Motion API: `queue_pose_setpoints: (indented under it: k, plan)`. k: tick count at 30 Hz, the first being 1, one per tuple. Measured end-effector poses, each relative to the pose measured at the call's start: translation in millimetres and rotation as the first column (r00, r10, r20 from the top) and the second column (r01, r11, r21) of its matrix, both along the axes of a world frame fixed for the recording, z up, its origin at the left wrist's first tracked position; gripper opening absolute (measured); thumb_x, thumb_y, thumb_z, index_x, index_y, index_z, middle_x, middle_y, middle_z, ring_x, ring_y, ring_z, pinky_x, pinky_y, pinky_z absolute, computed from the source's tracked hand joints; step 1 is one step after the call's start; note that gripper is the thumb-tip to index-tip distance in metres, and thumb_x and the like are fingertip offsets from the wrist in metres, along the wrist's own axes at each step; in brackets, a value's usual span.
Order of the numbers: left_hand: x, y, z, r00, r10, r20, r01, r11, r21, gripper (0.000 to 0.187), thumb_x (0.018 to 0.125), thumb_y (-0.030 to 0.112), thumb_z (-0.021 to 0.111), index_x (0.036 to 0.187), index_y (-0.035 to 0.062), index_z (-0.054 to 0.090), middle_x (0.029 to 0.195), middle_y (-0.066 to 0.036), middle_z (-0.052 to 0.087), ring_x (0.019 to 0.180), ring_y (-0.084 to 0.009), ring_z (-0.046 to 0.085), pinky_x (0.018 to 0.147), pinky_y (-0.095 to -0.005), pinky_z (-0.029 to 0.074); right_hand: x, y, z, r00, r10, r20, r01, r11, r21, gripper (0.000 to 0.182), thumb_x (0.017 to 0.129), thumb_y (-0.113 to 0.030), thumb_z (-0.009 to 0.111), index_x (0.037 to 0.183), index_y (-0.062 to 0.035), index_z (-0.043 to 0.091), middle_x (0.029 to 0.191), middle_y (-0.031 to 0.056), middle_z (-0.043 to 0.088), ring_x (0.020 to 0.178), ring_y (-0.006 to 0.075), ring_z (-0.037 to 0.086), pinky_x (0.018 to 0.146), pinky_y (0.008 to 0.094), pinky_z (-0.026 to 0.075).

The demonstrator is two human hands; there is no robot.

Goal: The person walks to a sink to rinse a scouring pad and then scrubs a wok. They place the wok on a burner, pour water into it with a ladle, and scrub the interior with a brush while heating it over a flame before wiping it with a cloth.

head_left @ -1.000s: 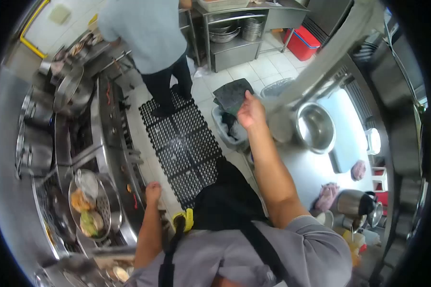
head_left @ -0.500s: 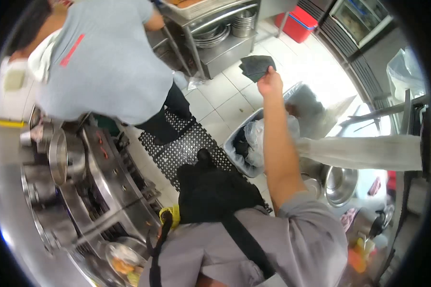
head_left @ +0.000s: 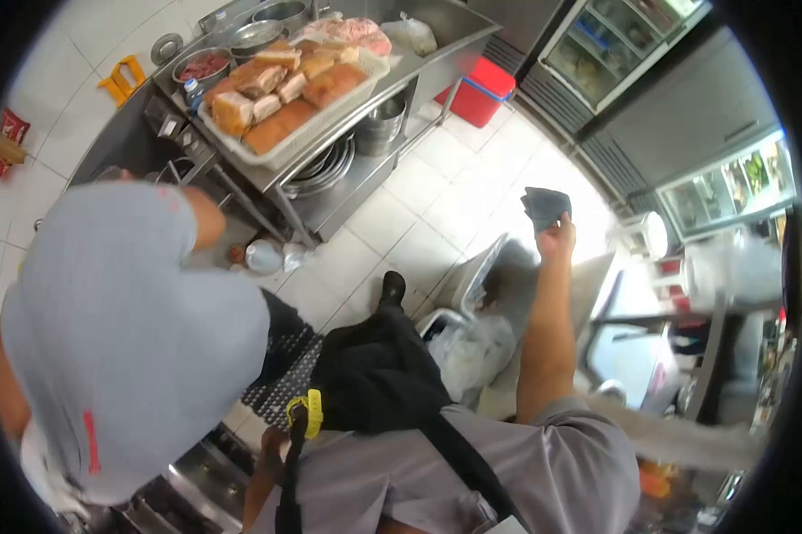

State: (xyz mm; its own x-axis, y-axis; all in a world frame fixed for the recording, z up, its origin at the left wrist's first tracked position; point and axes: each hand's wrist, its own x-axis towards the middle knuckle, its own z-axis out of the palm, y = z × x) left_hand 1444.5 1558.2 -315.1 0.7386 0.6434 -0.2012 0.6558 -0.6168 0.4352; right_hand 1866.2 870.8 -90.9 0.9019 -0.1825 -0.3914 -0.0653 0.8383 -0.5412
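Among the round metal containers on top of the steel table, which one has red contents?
The leftmost container, beside the blue-capped bottle: reddish pieces show in it, while no red shows in the two others to its right.

Right hand (head_left: 556,238) pinches folded dark cloth (head_left: 548,206); co-worker (head_left: 138,329) stands at left; meat slabs (head_left: 281,129) fill white tray (head_left: 330,123) on steel table (head_left: 459,37).

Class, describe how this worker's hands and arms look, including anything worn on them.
The right hand wears no visible glove or watch. Its arm is bare below a short grey sleeve. The left hand is dim and partly hidden, so its details are unclear.
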Motion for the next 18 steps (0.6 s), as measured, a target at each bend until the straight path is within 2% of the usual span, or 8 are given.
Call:
queue_pose_setpoints:
  k: [1, 2, 4, 7, 9, 10, 13, 18]
  plan:
    - [74.2, 25.2, 23.4, 0.989, 0.02, 0.148, -0.03, 0.997, 0.069, 0.028, 0.082, 0.028, 0.061, 0.095, 0.0054, 0.069, 0.106, -0.025, 0.067, 0.099, -0.0428, 0.064, 0.082, -0.0491, 0.053, 31.7, 0.6, 8.1, 1.0, -0.007, 0.001, 0.007, 1.0, 0.023, 0.047, 0.108, -0.03, 0.022, 0.133, -0.0005, 0.047, 0.137, 0.0225, 0.052, 0.126, 0.0434, 0.05, 0.104, 0.0651, 0.042]
    - [140.6, 45.3, 64.3, 0.961, 0.03, 0.277, -0.073, 0.987, 0.145, 0.027, 0.082, 0.028, 0.061, 0.095, 0.0055, 0.069, 0.106, -0.025, 0.067, 0.099, -0.0425, 0.064, 0.082, -0.0489, 0.053, 67.4, 4.6, 10.4, 1.0, -0.014, 0.007, 0.015, 0.999, -0.036, 0.048, 0.108, -0.033, 0.021, 0.135, -0.0022, 0.046, 0.136, 0.0226, 0.052, 0.125, 0.0439, 0.051, 0.104, 0.0634, 0.043]
    - [236.3, 73.1, 143.2, 0.904, 0.055, 0.424, -0.19, 0.94, 0.283, 0.027, 0.081, 0.027, 0.061, 0.095, 0.0057, 0.07, 0.106, -0.025, 0.067, 0.099, -0.0421, 0.064, 0.082, -0.0485, 0.053, 143.2, 21.5, 15.6, 0.998, 0.061, 0.033, -0.06, 0.998, -0.029, 0.049, 0.108, -0.034, 0.023, 0.137, -0.0028, 0.045, 0.138, 0.0225, 0.052, 0.125, 0.0436, 0.052, 0.103, 0.0621, 0.044]
    - [312.1, 118.2, 226.6, 0.87, 0.113, 0.48, -0.359, 0.813, 0.458, 0.026, 0.081, 0.026, 0.062, 0.094, 0.006, 0.07, 0.106, -0.024, 0.067, 0.099, -0.0414, 0.065, 0.082, -0.048, 0.053, 265.3, 62.9, 30.1, 0.991, 0.131, 0.032, -0.129, 0.991, -0.039, 0.051, 0.107, -0.038, 0.025, 0.141, -0.0044, 0.042, 0.139, 0.0221, 0.052, 0.128, 0.0421, 0.051, 0.103, 0.0597, 0.044]
    - [335.1, 157.3, 259.1, 0.871, 0.192, 0.453, -0.44, 0.718, 0.54, 0.025, 0.081, 0.025, 0.062, 0.094, 0.0062, 0.07, 0.106, -0.024, 0.067, 0.099, -0.0409, 0.065, 0.082, -0.0476, 0.053, 335.3, 100.8, 53.5, 0.966, 0.21, 0.148, -0.223, 0.972, 0.077, 0.051, 0.107, -0.041, 0.028, 0.139, -0.0053, 0.045, 0.138, 0.0207, 0.053, 0.125, 0.0415, 0.054, 0.104, 0.0586, 0.044]
    - [339.6, 173.2, 263.1, 0.875, 0.241, 0.42, -0.46, 0.685, 0.564, 0.024, 0.08, 0.025, 0.062, 0.094, 0.0063, 0.07, 0.106, -0.023, 0.067, 0.099, -0.0407, 0.065, 0.082, -0.0475, 0.053, 360.8, 125.4, 77.7, 0.961, 0.236, 0.144, -0.237, 0.971, -0.006, 0.043, 0.106, -0.036, 0.036, 0.131, -0.0059, 0.053, 0.131, 0.0165, 0.06, 0.119, 0.036, 0.059, 0.1, 0.0529, 0.048]
    - [346.9, 213.8, 264.5, 0.868, 0.386, 0.312, -0.494, 0.61, 0.619, 0.024, 0.08, 0.024, 0.062, 0.093, 0.0066, 0.071, 0.106, -0.023, 0.067, 0.099, -0.04, 0.065, 0.082, -0.0469, 0.053, 460.1, 165.3, 108.4, 0.919, 0.353, 0.174, -0.351, 0.935, -0.041, 0.041, 0.105, -0.037, 0.04, 0.128, -0.0072, 0.055, 0.127, 0.0138, 0.063, 0.119, 0.034, 0.06, 0.103, 0.0508, 0.046]
    - [381.6, 244.3, 243.2, 0.844, 0.504, 0.184, -0.478, 0.549, 0.685, 0.022, 0.079, 0.022, 0.063, 0.093, 0.0072, 0.071, 0.106, -0.022, 0.068, 0.099, -0.0388, 0.065, 0.082, -0.046, 0.053, 576.7, 196.0, 168.4, 0.907, 0.35, 0.235, -0.325, 0.936, -0.139, 0.039, 0.103, -0.036, 0.043, 0.126, -0.0069, 0.057, 0.128, 0.0127, 0.063, 0.12, 0.0324, 0.059, 0.104, 0.0494, 0.045]
